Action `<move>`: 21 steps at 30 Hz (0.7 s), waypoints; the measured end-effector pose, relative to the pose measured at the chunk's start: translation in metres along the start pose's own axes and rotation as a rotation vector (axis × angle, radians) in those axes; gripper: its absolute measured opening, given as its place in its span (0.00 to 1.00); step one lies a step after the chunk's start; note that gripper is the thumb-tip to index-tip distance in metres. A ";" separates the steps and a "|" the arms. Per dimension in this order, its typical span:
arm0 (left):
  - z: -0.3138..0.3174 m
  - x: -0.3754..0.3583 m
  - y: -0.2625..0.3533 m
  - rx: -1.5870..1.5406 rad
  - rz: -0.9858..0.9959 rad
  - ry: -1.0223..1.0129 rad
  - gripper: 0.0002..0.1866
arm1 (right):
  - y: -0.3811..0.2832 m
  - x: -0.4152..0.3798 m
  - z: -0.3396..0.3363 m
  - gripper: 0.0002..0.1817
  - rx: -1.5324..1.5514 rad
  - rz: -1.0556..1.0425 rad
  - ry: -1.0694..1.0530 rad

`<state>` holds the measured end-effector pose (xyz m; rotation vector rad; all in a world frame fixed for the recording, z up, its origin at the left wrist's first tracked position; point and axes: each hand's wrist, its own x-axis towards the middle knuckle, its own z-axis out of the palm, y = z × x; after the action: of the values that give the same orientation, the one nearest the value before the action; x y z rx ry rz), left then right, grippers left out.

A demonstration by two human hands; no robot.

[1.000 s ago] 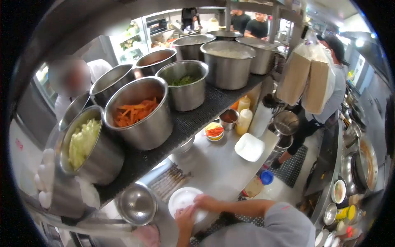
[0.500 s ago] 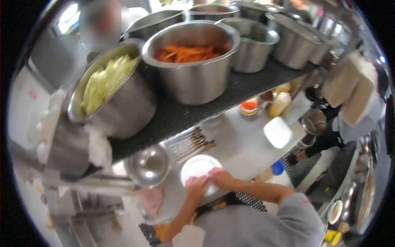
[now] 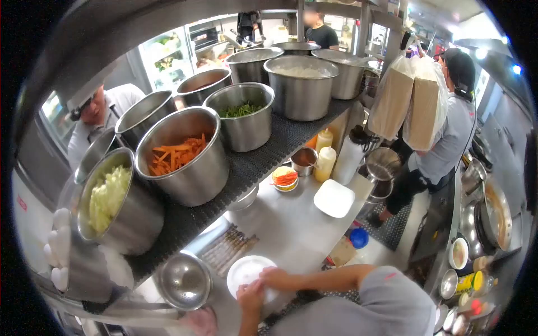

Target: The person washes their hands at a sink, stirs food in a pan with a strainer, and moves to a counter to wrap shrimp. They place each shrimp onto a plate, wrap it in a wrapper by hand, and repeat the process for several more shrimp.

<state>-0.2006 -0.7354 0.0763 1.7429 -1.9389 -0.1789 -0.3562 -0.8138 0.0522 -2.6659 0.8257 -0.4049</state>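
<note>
A round white plate [image 3: 241, 269] rests on the steel counter. Something pale, hard to tell from the plate, may lie on it. My left hand [image 3: 250, 295] is over the plate's near rim with its fingers curled in. My right hand [image 3: 274, 279] meets it from the right, fingers drawn together. Whatever the two hands pinch between them is hidden. Beyond the plate lies a row of skewers [image 3: 227, 246] with dark ends. A steel bowl [image 3: 184, 281] stands at the left of the plate.
Above the counter, a black-matted shelf holds steel pots, with carrot strips [image 3: 177, 155], shredded cabbage [image 3: 106, 196] and greens [image 3: 242, 110]. A white square dish [image 3: 334, 199] and yellow squeeze bottle [image 3: 325, 163] stand farther right. Bagged boxes [image 3: 428, 103] hang near a co-worker [image 3: 453, 131].
The view has tilted up and swung right, so more of the shelf and kitchen shows. Both hands stay together at the white plate.
</note>
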 end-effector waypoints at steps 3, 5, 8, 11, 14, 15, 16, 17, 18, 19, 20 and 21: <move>-0.019 0.005 0.017 -0.066 -0.005 0.015 0.10 | 0.006 -0.004 0.000 0.06 0.029 -0.022 0.049; -0.010 0.002 0.008 -0.072 0.014 0.013 0.10 | 0.006 -0.006 0.002 0.06 0.018 -0.068 0.074; -0.007 0.002 -0.003 -0.125 0.006 0.014 0.11 | 0.008 -0.007 -0.001 0.05 0.097 -0.061 0.125; -0.009 -0.003 -0.006 -0.145 -0.031 -0.020 0.09 | 0.005 -0.008 0.005 0.05 0.118 -0.017 0.092; -0.003 -0.004 -0.013 -0.157 0.008 0.014 0.10 | 0.007 -0.005 0.007 0.06 0.181 -0.055 0.164; 0.002 -0.006 -0.017 -0.166 0.014 0.020 0.10 | 0.008 -0.006 0.007 0.06 0.166 -0.056 0.138; 0.002 -0.006 -0.016 -0.175 0.019 0.025 0.10 | 0.007 -0.006 0.005 0.06 0.152 -0.056 0.112; 0.001 -0.006 -0.016 -0.175 0.018 0.025 0.10 | 0.007 -0.006 0.004 0.06 0.152 -0.056 0.111; 0.001 -0.007 -0.015 -0.168 0.032 0.039 0.10 | 0.007 -0.007 0.003 0.06 0.156 -0.072 0.121; 0.000 -0.007 -0.012 -0.160 0.046 0.052 0.10 | 0.007 -0.008 0.002 0.06 0.162 -0.087 0.132; 0.000 -0.006 -0.011 -0.161 0.045 0.050 0.10 | 0.007 -0.008 0.001 0.06 0.163 -0.085 0.130; -0.001 -0.007 -0.010 -0.168 0.053 0.043 0.10 | 0.006 -0.008 0.000 0.06 0.163 -0.091 0.147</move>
<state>-0.1906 -0.7305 0.0710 1.5726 -1.8798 -0.2748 -0.3659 -0.8138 0.0479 -2.5514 0.6813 -0.6679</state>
